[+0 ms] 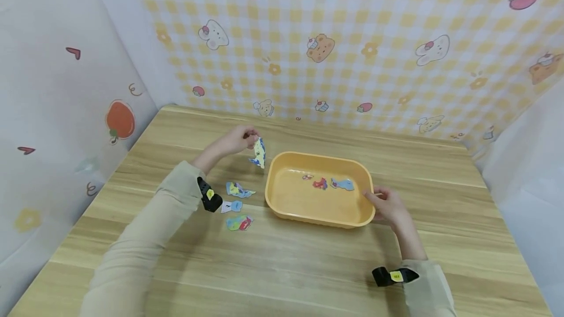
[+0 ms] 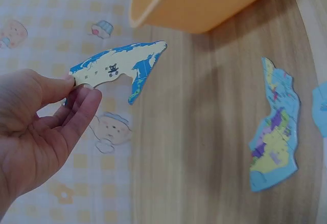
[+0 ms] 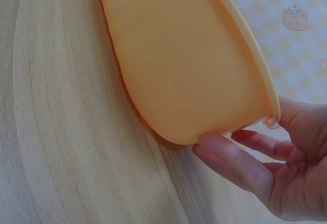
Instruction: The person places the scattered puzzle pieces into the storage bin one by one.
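My left hand (image 1: 240, 140) pinches a map puzzle piece (image 2: 110, 68) between thumb and fingers. Pale yellow with blue edges and small dark markings, the piece hangs above the table just left of a yellow-orange plastic tub (image 1: 304, 208). My right hand (image 1: 389, 205) grips the tub's right end, thumb over the rim and fingers (image 3: 237, 162) against the outside wall. Inside the tub lie a tiny piece (image 1: 307, 177), a red-and-purple piece (image 1: 320, 183) and a light blue piece (image 1: 342, 184).
Left of the tub, three more pieces lie on the wooden table (image 1: 282, 268): a blue one with yellow and purple (image 1: 238, 190), a blue-and-white one (image 1: 231, 206) and a green-and-red one (image 1: 239, 223). A patterned curtain (image 1: 286, 38) hangs along the back edge.
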### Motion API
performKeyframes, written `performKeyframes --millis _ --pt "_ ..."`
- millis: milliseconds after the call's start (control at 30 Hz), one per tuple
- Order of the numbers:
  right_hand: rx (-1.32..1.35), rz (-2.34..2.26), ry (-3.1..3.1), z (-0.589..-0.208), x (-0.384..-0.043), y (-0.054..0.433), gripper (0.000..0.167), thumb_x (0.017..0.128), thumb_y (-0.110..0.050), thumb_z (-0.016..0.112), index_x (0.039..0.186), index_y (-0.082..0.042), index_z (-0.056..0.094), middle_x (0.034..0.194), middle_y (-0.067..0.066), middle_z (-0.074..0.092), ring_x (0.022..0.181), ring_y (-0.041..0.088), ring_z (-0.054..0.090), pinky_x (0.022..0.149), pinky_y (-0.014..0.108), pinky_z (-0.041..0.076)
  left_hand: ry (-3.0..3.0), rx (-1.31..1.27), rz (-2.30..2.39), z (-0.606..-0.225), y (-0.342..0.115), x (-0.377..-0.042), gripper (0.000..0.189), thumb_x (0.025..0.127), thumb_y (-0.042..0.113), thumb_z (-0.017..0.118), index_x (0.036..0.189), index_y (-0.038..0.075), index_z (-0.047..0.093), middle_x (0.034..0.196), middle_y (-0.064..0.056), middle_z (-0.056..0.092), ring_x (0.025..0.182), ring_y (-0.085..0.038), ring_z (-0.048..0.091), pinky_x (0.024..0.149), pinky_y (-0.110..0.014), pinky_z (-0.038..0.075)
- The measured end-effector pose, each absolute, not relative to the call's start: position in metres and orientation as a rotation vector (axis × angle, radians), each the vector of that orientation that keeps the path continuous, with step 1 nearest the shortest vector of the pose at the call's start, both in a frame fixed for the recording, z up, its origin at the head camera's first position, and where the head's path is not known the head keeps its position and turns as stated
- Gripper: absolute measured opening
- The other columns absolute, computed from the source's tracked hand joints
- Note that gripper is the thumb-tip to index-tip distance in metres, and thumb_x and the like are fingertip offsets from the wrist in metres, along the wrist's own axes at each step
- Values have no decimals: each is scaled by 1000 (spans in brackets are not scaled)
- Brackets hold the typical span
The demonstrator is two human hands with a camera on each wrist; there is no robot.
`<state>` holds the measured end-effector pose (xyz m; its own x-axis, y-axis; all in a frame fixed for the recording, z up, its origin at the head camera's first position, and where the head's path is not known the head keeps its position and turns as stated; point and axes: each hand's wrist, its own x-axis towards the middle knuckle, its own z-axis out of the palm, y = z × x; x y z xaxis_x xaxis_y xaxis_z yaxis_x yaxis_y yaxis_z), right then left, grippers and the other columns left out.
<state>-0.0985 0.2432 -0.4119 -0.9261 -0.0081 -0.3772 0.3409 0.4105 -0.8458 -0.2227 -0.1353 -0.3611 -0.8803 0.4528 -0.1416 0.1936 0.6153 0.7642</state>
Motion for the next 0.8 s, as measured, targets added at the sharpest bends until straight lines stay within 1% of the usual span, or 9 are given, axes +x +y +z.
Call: performKeyframes --millis 133,267,500,667,800 --pt "291 -1506 2357 -412 -99 244 46 93 -23 50 121 13 43 99 19 59 70 10 64 63 29 58 2519 564 1149 -352 -127 -222 26 97 9 39 114 -6 51 98 -19 55 95 -34 58 84 -37 53" --pt "293 -1489 2358 -412 -99 243 46 93 -24 50 120 12 43 99 17 59 69 9 63 63 30 58 2502 582 1170 -347 -120 -220 26 97 9 39 116 -6 51 103 -20 54 95 -30 58 86 -38 53" --pt "289 -1493 2367 -412 -98 243 46 93 -24 50 118 13 43 95 15 60 67 8 63 61 30 58 2501 575 1196 -341 -112 -216 26 96 8 41 115 -6 52 108 -23 54 94 -31 60 84 -37 54" --pt "296 -1471 2380 -412 -99 243 45 93 -24 50 120 12 43 96 16 59 67 8 62 63 30 58 2501 560 1226 -338 -108 -214 26 96 8 43 115 -6 53 108 -22 55 92 -29 61 81 -32 55" --pt "297 -1469 2387 -412 -99 242 44 93 -22 50 119 12 44 95 16 59 66 8 62 62 30 58 2498 552 1264 -338 -106 -214 26 95 7 43 114 -7 54 109 -22 56 91 -28 61 80 -32 55"
